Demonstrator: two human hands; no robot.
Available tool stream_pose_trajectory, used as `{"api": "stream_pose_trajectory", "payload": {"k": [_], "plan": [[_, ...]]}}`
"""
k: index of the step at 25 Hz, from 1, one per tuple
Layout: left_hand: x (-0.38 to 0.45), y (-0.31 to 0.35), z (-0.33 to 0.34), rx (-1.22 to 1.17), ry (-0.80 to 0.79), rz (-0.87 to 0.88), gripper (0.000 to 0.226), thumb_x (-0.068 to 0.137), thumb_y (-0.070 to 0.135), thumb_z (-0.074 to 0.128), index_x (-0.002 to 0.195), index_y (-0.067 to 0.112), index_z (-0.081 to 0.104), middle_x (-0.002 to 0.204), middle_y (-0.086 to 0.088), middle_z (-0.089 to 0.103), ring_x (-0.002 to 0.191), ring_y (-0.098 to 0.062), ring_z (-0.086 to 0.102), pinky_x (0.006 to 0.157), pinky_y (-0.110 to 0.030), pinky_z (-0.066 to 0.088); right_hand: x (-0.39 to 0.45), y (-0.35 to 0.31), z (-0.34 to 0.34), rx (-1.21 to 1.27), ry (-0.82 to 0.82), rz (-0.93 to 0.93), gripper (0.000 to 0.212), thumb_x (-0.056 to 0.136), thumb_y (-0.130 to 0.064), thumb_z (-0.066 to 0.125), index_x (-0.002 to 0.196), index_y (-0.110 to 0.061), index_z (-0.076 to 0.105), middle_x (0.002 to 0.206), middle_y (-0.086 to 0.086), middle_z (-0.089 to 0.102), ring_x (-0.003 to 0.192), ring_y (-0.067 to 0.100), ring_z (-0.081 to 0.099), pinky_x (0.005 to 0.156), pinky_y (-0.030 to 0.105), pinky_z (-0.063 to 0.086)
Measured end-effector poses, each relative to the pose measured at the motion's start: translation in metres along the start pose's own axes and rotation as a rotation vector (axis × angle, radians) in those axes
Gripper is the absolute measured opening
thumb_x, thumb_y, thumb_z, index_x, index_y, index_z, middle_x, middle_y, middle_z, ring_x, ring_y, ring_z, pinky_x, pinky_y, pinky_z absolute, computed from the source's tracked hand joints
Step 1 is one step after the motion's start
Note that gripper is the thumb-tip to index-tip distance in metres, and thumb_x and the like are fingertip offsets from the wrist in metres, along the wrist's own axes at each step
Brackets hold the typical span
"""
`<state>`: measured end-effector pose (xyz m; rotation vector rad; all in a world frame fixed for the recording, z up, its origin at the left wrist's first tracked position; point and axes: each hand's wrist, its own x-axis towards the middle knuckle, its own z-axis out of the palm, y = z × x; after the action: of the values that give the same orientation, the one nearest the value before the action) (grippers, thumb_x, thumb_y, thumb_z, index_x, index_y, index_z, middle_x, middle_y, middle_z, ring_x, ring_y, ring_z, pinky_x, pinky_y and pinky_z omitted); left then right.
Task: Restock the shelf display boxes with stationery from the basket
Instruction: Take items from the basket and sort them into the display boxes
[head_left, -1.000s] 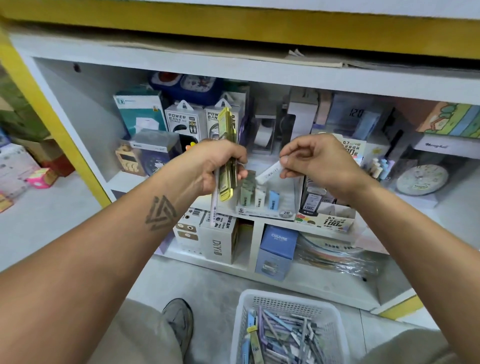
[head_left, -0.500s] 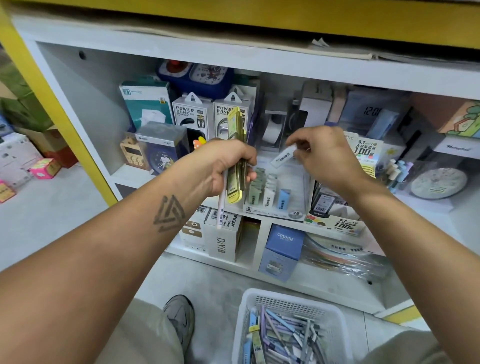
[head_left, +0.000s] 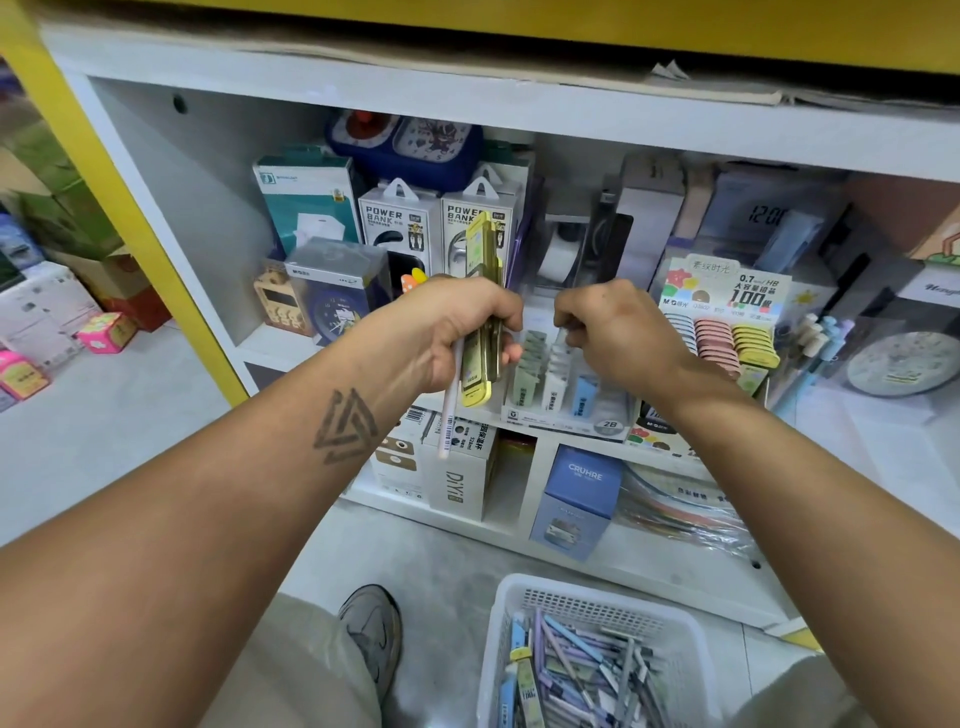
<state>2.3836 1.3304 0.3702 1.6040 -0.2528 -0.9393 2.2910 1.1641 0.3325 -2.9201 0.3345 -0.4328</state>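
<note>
Left hand (head_left: 457, 332) clutched spare yellow packs (head_left: 480, 312) upright, ready stock. Right hand (head_left: 618, 332) curled over the display box (head_left: 566, 395), seemingly slotting one in; its grip was hidden. Basket (head_left: 597, 608) waited below.

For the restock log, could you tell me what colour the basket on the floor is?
White, seen clearly in the head view: the basket has perforated white plastic walls.

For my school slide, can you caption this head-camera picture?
Left hand grips flat yellow stationery packs above a clear shelf display box.

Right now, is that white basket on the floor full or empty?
Partly full: the white basket holds a jumbled pile of pens and lead packs; its far end shows bare mesh.
</note>
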Motion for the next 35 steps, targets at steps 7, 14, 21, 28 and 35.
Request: {"api": "stream_pose_trajectory", "payload": {"k": [7, 14, 21, 28, 35], "plan": [[-0.006, 0.003, 0.000, -0.003, -0.142, -0.014, 0.013, 0.082, -0.003, 0.053, 0.072, 0.005, 0.054, 0.059, -0.012, 0.059, 0.054, -0.018, 0.055, 0.048, -0.021, 0.048, -0.002, -0.007, 0.000, -0.155, -0.165, 0.039, 0.046, 0.086, 0.010, 0.050, 0.124, -0.011, 0.068, 0.118, 0.014, 0.067, 0.104, 0.031, 0.063, 0.090, 0.040, 0.053], [-0.021, 0.012, 0.027, -0.273, -0.544, -0.031, 0.021, 0.071, -0.003, 0.054, 0.064, 0.006, 0.071, 0.088, -0.016, 0.063, 0.061, -0.014, 0.057, 0.052, -0.019, 0.045, -0.028, 0.001, -0.062, 1.172, -0.150, 0.331, 0.027, 0.092, 0.000, 0.063, 0.108, -0.015, 0.078, 0.096, 0.005, 0.077, 0.096, 0.019, 0.071, 0.089, 0.035, 0.057], [-0.025, 0.006, 0.081, -0.300, -0.666, -0.050, 0.024, 0.072, -0.003, 0.054, 0.070, 0.009, 0.075, 0.099, -0.022, 0.066, 0.081, -0.018, 0.065, 0.059, -0.020, 0.050, -0.071, 0.034, -0.085, 1.352, -0.104, 0.426, 0.033, 0.083, -0.005, 0.073, 0.114, 0.004, 0.068, 0.079, 0.005, 0.073, 0.060, 0.011, 0.058, 0.072, 0.026, 0.056], [-0.017, 0.004, 0.111, -0.252, -0.353, -0.067, 0.016, 0.085, 0.000, 0.061, 0.100, -0.005, 0.065, 0.084, -0.019, 0.072, 0.064, -0.019, 0.071, 0.046, -0.020, 0.051, -0.093, 0.070, -0.112, 1.301, 0.207, 0.621, 0.012, 0.088, 0.005, 0.069, 0.095, -0.003, 0.075, 0.086, 0.016, 0.076, 0.064, 0.013, 0.069, 0.063, 0.018, 0.057], [-0.018, 0.008, 0.127, -0.083, -0.095, 0.196, 0.037, 0.077, -0.008, 0.072, 0.110, -0.017, 0.057, 0.060, -0.021, 0.067, 0.044, -0.020, 0.063, 0.042, -0.024, 0.049, -0.103, 0.076, -0.108, 0.815, 0.118, 0.484, 0.015, 0.087, -0.007, 0.076, 0.099, -0.015, 0.078, 0.092, 0.002, 0.076, 0.074, 0.005, 0.067, 0.071, 0.018, 0.053]]}}
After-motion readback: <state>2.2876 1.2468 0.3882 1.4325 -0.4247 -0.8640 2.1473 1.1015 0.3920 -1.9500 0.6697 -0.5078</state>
